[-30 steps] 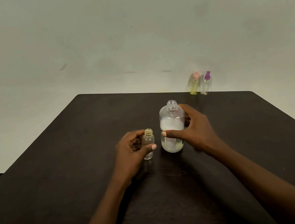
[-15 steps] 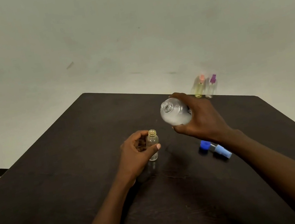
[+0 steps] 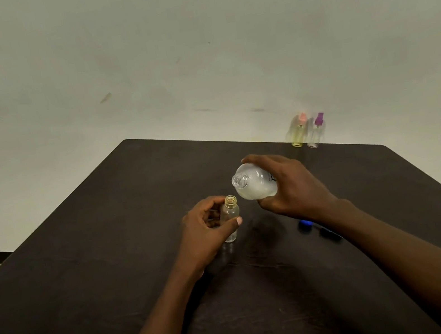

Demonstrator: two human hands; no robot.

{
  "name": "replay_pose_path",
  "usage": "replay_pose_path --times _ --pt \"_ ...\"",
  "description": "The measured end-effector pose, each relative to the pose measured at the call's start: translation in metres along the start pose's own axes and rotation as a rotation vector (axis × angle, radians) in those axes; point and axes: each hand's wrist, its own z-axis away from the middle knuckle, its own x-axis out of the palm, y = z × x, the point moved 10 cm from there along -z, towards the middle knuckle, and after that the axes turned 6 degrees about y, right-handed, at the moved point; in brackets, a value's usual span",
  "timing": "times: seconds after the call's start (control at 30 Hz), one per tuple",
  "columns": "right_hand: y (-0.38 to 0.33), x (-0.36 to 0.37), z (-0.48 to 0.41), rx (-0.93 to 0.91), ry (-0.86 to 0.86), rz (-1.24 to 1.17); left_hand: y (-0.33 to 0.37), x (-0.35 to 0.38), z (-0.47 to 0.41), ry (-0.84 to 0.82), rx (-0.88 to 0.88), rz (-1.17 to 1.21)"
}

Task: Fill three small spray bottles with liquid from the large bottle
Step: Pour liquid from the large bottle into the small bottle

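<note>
Now my left hand curls round the small bottle, open-necked and upright on the dark surface. My right hand grips the large bottle, held off the surface and tilted, its open mouth just above and beside the small bottle's neck. A pink-capped bottle and a purple-capped bottle stand at the far edge.
</note>
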Motion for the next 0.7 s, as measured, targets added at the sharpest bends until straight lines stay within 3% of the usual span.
replay_pose_path --times 0.7 --pt "-0.01 0.001 -0.006 -0.148 0.003 0.071 -0.001 0.0 -0.001 -0.007 -0.015 -0.025"
